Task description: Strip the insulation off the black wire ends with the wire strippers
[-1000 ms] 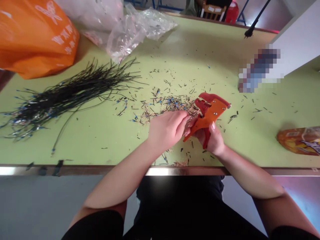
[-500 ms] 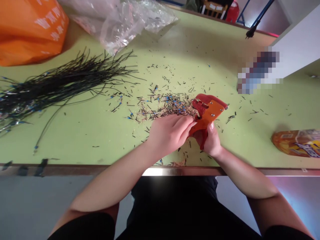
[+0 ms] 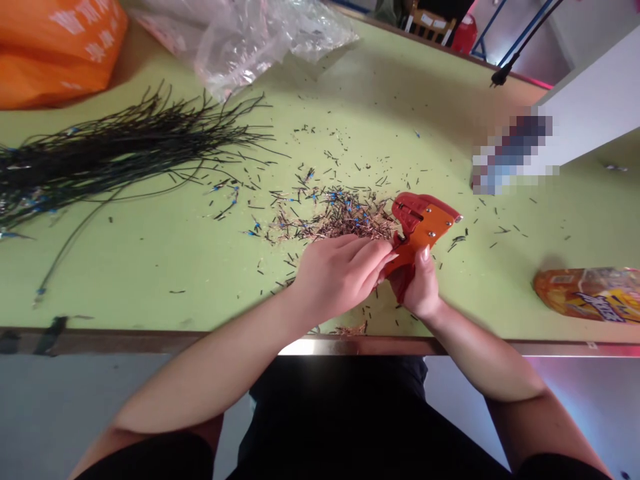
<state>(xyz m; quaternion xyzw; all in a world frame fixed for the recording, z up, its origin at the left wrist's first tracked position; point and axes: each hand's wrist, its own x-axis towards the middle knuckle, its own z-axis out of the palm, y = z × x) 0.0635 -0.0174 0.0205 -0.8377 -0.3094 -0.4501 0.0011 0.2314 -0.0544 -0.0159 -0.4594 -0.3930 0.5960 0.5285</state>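
My right hand (image 3: 423,290) is wrapped round the handles of a red and orange wire stripper (image 3: 425,223), its thumb lying along the orange side. The tool's head points up and away over the table. My left hand (image 3: 340,273) is closed, fingertips pinched together right at the stripper's jaw opening. Whatever those fingers hold is hidden behind them. Just beyond the left hand lies a heap of short wire offcuts (image 3: 345,217), black, copper-coloured and blue-tipped.
A bundle of long black wires (image 3: 125,147) lies on the left of the green table (image 3: 200,267). Behind it are an orange bag (image 3: 55,53) and clear plastic bags (image 3: 250,47). On the right are a bottle (image 3: 585,293) and a white panel (image 3: 595,107); a black plug (image 3: 500,77) hangs behind.
The view has shifted slightly. The stripper's handles look closer together in my right hand than before. My left hand stays at the jaws.
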